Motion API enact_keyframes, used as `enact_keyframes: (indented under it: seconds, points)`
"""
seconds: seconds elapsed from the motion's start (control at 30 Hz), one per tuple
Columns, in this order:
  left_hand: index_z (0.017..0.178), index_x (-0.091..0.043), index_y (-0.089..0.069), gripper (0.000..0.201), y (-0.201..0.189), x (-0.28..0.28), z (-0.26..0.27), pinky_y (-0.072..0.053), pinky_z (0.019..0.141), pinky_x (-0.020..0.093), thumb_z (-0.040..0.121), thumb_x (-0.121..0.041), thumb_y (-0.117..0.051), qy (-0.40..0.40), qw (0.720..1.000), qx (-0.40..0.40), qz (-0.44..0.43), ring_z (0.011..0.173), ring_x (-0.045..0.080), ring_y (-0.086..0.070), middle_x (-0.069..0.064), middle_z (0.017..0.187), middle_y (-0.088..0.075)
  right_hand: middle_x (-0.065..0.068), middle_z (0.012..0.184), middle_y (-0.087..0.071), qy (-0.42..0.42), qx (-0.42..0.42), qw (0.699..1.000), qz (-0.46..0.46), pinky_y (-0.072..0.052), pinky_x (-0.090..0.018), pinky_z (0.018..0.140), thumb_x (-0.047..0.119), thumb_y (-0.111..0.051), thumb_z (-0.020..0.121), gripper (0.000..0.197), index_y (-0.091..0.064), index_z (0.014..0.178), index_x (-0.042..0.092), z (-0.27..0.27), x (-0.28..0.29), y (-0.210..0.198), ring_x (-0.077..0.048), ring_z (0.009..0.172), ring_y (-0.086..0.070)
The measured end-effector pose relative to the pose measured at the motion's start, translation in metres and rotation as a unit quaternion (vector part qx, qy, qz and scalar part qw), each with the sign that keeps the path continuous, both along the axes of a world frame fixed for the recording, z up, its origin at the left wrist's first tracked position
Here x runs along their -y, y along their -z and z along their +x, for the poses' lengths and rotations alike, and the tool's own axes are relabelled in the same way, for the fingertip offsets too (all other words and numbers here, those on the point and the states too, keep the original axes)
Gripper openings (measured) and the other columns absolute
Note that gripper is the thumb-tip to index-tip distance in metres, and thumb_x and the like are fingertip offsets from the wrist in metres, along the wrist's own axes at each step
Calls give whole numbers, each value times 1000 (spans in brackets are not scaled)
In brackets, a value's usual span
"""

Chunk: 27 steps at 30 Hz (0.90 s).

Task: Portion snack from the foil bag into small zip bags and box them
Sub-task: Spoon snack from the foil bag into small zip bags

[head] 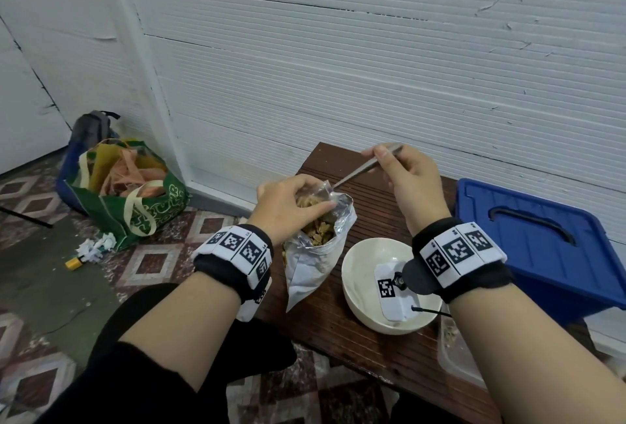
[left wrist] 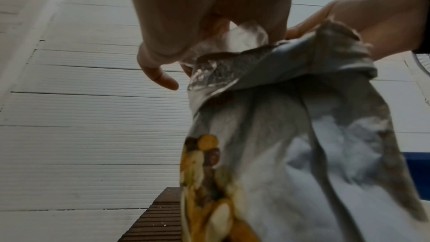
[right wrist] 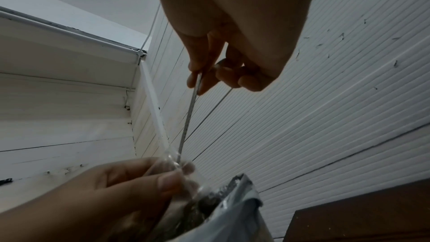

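Note:
An open silver foil bag (head: 316, 268) stands on the brown table (head: 338, 335), with snack pieces (head: 320, 234) showing in its mouth. My left hand (head: 301, 201) holds a small clear zip bag (head: 316, 191) open just above the foil bag's mouth. My right hand (head: 382, 157) pinches metal tongs (head: 359, 169), whose tips reach the zip bag's opening. The left wrist view shows the left hand (left wrist: 186, 47) gripping the zip bag (left wrist: 244, 38) over the foil bag (left wrist: 291, 135). In the right wrist view the right hand (right wrist: 200, 76) holds the tongs (right wrist: 188, 120) pointing down into the zip bag (right wrist: 184, 170).
A white bowl (head: 366, 254) sits right of the foil bag, under my right wrist. A blue lidded box (head: 542, 237) stands at the right by the white wall. A clear container (head: 454, 352) lies at the table's near right. On the floor at left are a green tote (head: 135, 200) and scraps.

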<state>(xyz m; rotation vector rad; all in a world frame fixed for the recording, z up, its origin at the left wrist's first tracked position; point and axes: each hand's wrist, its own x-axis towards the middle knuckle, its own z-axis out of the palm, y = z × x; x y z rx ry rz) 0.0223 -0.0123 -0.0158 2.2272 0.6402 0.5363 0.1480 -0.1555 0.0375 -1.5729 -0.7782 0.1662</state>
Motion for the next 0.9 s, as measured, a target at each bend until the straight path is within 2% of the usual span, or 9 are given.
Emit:
enact_keyframes:
  seconds: [0.07, 0.17, 0.3, 0.4, 0.47, 0.53, 0.67, 0.8, 0.9]
  points:
    - [88, -49, -58, 47, 3, -1, -2, -42, 102, 47, 55, -83, -58, -16, 999, 16, -31, 104, 10, -58, -23, 95, -64, 21, 65, -62, 14, 15, 1000, 23, -38, -9, 64, 17, -53, 97, 20, -70, 87, 19, 0, 4, -4, 8, 59, -52]
    - [90, -46, -51, 45, -2, 0, -5, -43, 103, 44, 60, -79, -60, -25, 998, 26, -48, 106, 11, -57, -23, 98, -59, 15, 78, -65, 46, 18, 997, 61, -38, -15, 67, 18, -54, 96, 20, -69, 85, 24, 2, 6, -7, 6, 61, -50]
    - [101, -30, -53, 29, -9, 0, -12, -37, 78, 4, 81, -40, -71, -15, 997, 48, -57, 86, -14, -51, -25, 91, -56, 4, 85, -68, 114, 21, 989, 86, -48, -29, 71, 18, -54, 96, 26, -67, 76, 30, 9, 6, -7, -3, 70, -56]
    - [102, -31, -54, 28, -6, -4, -17, -34, 71, -4, 81, -37, -72, -15, 997, 61, -52, 82, -22, -49, -28, 88, -56, -2, 82, -68, 157, 27, 985, 72, -51, -43, 82, 20, -54, 95, 29, -65, 72, 33, 14, 6, -2, -29, 81, -62]
    - [101, -33, -54, 27, -5, -6, -19, -34, 72, -5, 81, -38, -71, -16, 997, 58, -53, 86, -19, -49, -27, 91, -56, 1, 80, -67, 172, 30, 983, 55, -50, -38, 80, 21, -53, 95, 29, -64, 72, 34, 14, 6, 1, -29, 82, -61]
    - [101, -34, -54, 26, -3, -7, -20, -34, 75, -1, 82, -41, -70, -15, 998, 49, -45, 89, -14, -52, -26, 92, -57, 11, 77, -64, 170, 35, 984, 40, -46, -26, 75, 20, -52, 96, 29, -64, 73, 34, 13, 5, 5, -11, 76, -58]
    - [106, -31, -59, 33, -1, -8, -20, -42, 87, 18, 80, -49, -69, -9, 999, 38, -34, 103, 5, -59, -10, 105, -66, 16, 71, -61, 95, 91, 991, -37, -38, -10, 59, 25, -54, 95, 22, -67, 78, 30, 4, 3, 11, 7, 59, -50]
    - [107, -33, -59, 33, -3, -6, -20, -37, 74, 8, 81, -51, -67, -8, 999, 28, -30, 100, 4, -58, -11, 106, -64, 8, 77, -67, 17, 275, 955, -106, -40, -26, 71, 25, -59, 93, 17, -74, 88, 20, -5, -3, 23, -8, 75, -56]
    - [106, -35, -57, 29, -3, -7, -20, -34, 69, 3, 82, -49, -67, -10, 999, 29, -29, 97, 3, -58, -12, 103, -63, 1, 67, -63, -18, 392, 910, -137, -42, -30, 67, 20, -62, 90, 12, -73, 86, 16, -12, -5, 36, -20, 69, -54]
